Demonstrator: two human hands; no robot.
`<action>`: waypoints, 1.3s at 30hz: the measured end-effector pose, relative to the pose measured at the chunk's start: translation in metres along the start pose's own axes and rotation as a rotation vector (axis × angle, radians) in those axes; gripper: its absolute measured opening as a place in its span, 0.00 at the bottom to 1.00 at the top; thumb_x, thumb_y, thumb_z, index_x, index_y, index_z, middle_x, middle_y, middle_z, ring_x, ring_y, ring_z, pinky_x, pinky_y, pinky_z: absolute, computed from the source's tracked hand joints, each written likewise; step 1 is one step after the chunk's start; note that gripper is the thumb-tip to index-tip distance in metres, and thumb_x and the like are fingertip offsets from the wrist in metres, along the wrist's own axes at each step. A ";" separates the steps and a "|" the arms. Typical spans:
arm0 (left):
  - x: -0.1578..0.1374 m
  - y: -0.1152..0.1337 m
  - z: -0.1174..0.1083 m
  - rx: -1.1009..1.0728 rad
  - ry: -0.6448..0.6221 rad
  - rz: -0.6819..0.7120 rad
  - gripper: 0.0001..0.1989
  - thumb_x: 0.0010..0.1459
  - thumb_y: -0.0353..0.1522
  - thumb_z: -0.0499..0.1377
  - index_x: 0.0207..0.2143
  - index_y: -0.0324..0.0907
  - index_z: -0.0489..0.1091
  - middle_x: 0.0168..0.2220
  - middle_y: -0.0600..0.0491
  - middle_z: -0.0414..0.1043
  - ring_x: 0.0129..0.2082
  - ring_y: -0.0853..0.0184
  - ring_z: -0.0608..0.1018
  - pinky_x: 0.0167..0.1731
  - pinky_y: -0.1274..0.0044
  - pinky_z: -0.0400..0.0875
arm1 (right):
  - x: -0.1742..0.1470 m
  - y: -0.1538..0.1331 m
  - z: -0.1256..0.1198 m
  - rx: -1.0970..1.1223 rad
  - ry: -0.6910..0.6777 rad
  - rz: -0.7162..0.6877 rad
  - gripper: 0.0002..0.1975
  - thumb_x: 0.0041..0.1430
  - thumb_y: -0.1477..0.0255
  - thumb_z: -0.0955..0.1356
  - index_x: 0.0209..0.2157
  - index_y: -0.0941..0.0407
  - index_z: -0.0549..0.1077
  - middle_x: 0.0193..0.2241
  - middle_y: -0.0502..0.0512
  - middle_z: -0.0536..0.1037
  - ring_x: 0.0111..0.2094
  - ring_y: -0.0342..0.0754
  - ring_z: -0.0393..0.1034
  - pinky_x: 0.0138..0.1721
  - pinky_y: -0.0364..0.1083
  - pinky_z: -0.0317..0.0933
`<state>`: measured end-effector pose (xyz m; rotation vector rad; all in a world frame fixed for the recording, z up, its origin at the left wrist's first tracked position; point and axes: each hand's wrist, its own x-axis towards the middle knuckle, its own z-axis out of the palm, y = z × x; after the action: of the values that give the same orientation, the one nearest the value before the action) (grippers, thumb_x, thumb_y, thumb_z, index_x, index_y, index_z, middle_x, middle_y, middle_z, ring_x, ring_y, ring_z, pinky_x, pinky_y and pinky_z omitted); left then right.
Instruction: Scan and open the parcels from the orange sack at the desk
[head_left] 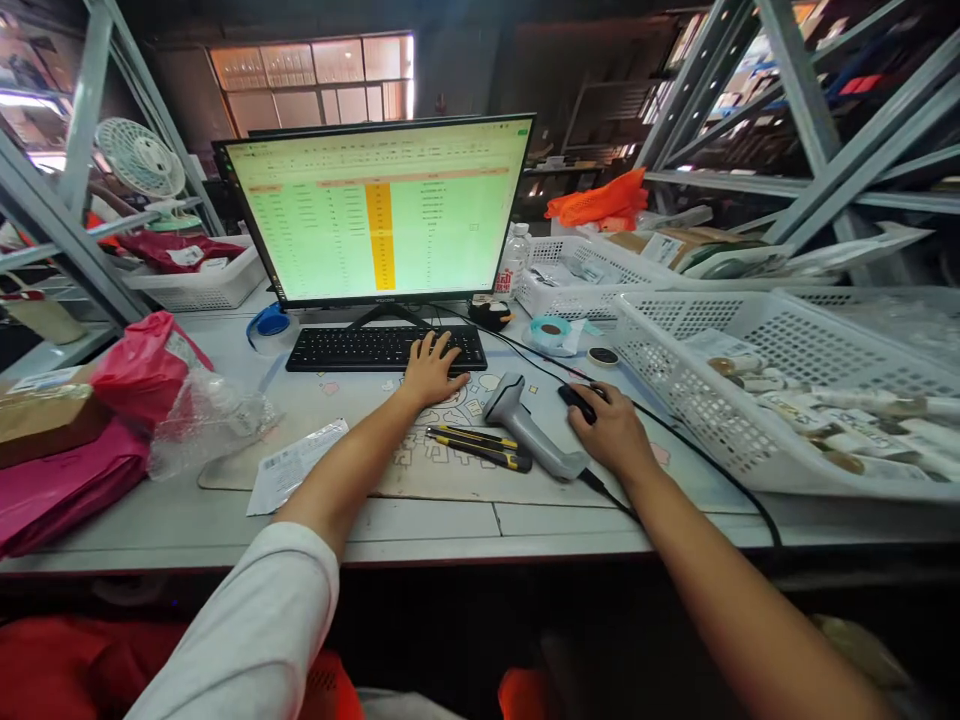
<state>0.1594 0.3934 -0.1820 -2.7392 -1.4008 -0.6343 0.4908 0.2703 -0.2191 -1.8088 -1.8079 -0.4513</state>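
My left hand (433, 372) rests on the right part of a black keyboard (345, 348), fingers spread over the keys. Over a black computer mouse (576, 404), my right hand (613, 428) is curled with its fingers on top. Between my hands lie a grey barcode scanner (529, 430) and a black-and-yellow utility knife (480, 447) on a printed desk mat (420, 480). Behind the keyboard stands a monitor (315, 235) showing a spreadsheet with an orange column. A white labelled packet (289, 465) lies beside my left forearm.
White baskets (690, 390) stand at the right, the nearest holding wrapped goods. Pink bags (146, 370), clear plastic wrap (206, 420) and a cardboard box (49, 420) occupy the left. Tape rolls (550, 333) and a bottle (514, 258) stand near the monitor. Cables cross the mat.
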 end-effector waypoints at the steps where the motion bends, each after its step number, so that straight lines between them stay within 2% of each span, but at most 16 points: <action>1: 0.001 0.000 0.004 0.003 0.007 0.006 0.33 0.69 0.51 0.53 0.69 0.43 0.64 0.76 0.45 0.48 0.76 0.43 0.47 0.72 0.50 0.41 | 0.000 -0.001 -0.001 0.001 -0.002 -0.003 0.24 0.67 0.63 0.64 0.58 0.56 0.77 0.57 0.67 0.72 0.55 0.65 0.69 0.59 0.63 0.67; 6: 0.003 -0.001 0.014 0.019 0.005 0.002 0.34 0.69 0.51 0.53 0.70 0.44 0.63 0.77 0.47 0.47 0.77 0.45 0.44 0.72 0.48 0.37 | -0.001 -0.002 -0.003 0.000 -0.002 0.000 0.23 0.67 0.63 0.64 0.59 0.55 0.77 0.57 0.66 0.72 0.54 0.65 0.69 0.59 0.64 0.66; 10: 0.004 -0.003 0.012 0.033 -0.028 0.021 0.34 0.69 0.51 0.52 0.70 0.44 0.64 0.77 0.48 0.48 0.77 0.45 0.44 0.73 0.47 0.35 | -0.001 -0.003 -0.003 0.014 -0.011 0.002 0.23 0.67 0.63 0.64 0.59 0.55 0.77 0.56 0.66 0.72 0.55 0.66 0.69 0.60 0.65 0.67; 13: 0.004 -0.001 0.009 0.039 -0.028 0.022 0.35 0.69 0.51 0.52 0.71 0.44 0.61 0.77 0.49 0.45 0.77 0.45 0.43 0.73 0.47 0.35 | 0.000 -0.004 -0.004 0.030 0.009 -0.001 0.23 0.66 0.64 0.64 0.59 0.55 0.77 0.56 0.66 0.72 0.55 0.66 0.69 0.60 0.65 0.67; 16: 0.001 0.004 -0.003 0.058 -0.011 0.035 0.36 0.69 0.49 0.53 0.73 0.42 0.58 0.77 0.47 0.44 0.77 0.45 0.44 0.73 0.48 0.37 | 0.000 -0.004 -0.003 0.046 0.018 -0.025 0.22 0.66 0.64 0.65 0.58 0.52 0.78 0.56 0.64 0.73 0.55 0.65 0.70 0.60 0.65 0.67; 19: -0.013 0.011 -0.031 0.054 0.040 0.042 0.32 0.69 0.46 0.55 0.70 0.40 0.62 0.75 0.44 0.51 0.75 0.46 0.49 0.72 0.51 0.44 | 0.001 -0.002 -0.002 0.054 0.017 -0.069 0.22 0.66 0.63 0.64 0.56 0.53 0.79 0.55 0.64 0.74 0.54 0.64 0.71 0.58 0.64 0.69; 21: -0.035 0.010 -0.060 0.018 0.080 0.065 0.27 0.70 0.43 0.56 0.66 0.41 0.66 0.72 0.43 0.59 0.73 0.48 0.56 0.70 0.55 0.51 | 0.002 -0.001 -0.001 0.059 0.019 -0.099 0.22 0.66 0.62 0.63 0.56 0.53 0.79 0.55 0.64 0.74 0.54 0.64 0.72 0.58 0.63 0.69; 23: -0.070 0.002 -0.091 -0.053 0.091 0.104 0.23 0.70 0.42 0.57 0.62 0.41 0.70 0.67 0.43 0.66 0.68 0.52 0.64 0.68 0.59 0.57 | 0.002 0.001 0.000 0.066 0.022 -0.123 0.23 0.66 0.61 0.63 0.56 0.54 0.78 0.55 0.65 0.74 0.54 0.64 0.72 0.59 0.64 0.68; 25: -0.115 -0.015 -0.117 -0.137 0.066 0.104 0.21 0.70 0.42 0.56 0.59 0.42 0.71 0.63 0.44 0.71 0.64 0.55 0.70 0.66 0.64 0.62 | 0.003 0.003 0.001 0.072 0.025 -0.147 0.24 0.66 0.59 0.62 0.55 0.54 0.78 0.55 0.66 0.73 0.54 0.64 0.72 0.59 0.64 0.68; 27: -0.166 -0.037 -0.134 -0.181 -0.003 0.021 0.21 0.70 0.43 0.57 0.60 0.43 0.71 0.62 0.46 0.72 0.63 0.56 0.72 0.66 0.65 0.64 | 0.004 0.006 0.002 0.075 0.026 -0.178 0.25 0.67 0.58 0.61 0.55 0.56 0.78 0.55 0.67 0.73 0.54 0.65 0.73 0.60 0.64 0.67; 30: -0.238 -0.073 -0.140 -0.160 -0.163 -0.206 0.29 0.66 0.45 0.60 0.65 0.46 0.67 0.68 0.46 0.65 0.69 0.52 0.66 0.69 0.60 0.59 | 0.007 0.011 0.005 0.088 0.037 -0.220 0.26 0.68 0.56 0.61 0.54 0.56 0.78 0.54 0.68 0.73 0.54 0.66 0.73 0.61 0.63 0.67; 33: -0.284 -0.097 -0.133 -0.158 -0.264 -0.386 0.40 0.62 0.50 0.63 0.71 0.48 0.59 0.75 0.46 0.53 0.75 0.47 0.55 0.72 0.55 0.52 | 0.009 0.016 0.009 0.108 0.048 -0.236 0.26 0.67 0.53 0.61 0.54 0.54 0.78 0.54 0.66 0.74 0.53 0.67 0.75 0.59 0.64 0.69; 35: -0.298 -0.104 -0.129 -0.168 -0.260 -0.429 0.43 0.61 0.51 0.63 0.73 0.48 0.56 0.75 0.45 0.52 0.75 0.47 0.54 0.72 0.55 0.52 | 0.010 0.019 0.011 0.119 0.042 -0.236 0.26 0.66 0.51 0.61 0.54 0.51 0.78 0.53 0.66 0.74 0.52 0.68 0.75 0.56 0.66 0.71; 39: -0.298 -0.101 -0.133 -0.156 -0.220 -0.414 0.41 0.59 0.50 0.65 0.71 0.46 0.60 0.71 0.44 0.60 0.71 0.47 0.62 0.69 0.56 0.59 | 0.013 0.022 0.012 0.160 0.029 -0.223 0.24 0.64 0.51 0.63 0.53 0.46 0.78 0.52 0.64 0.75 0.51 0.70 0.76 0.56 0.69 0.71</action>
<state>-0.1217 0.1987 -0.1829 -2.7172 -2.0845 -0.4727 0.5112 0.2887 -0.2237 -1.4948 -1.9755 -0.4011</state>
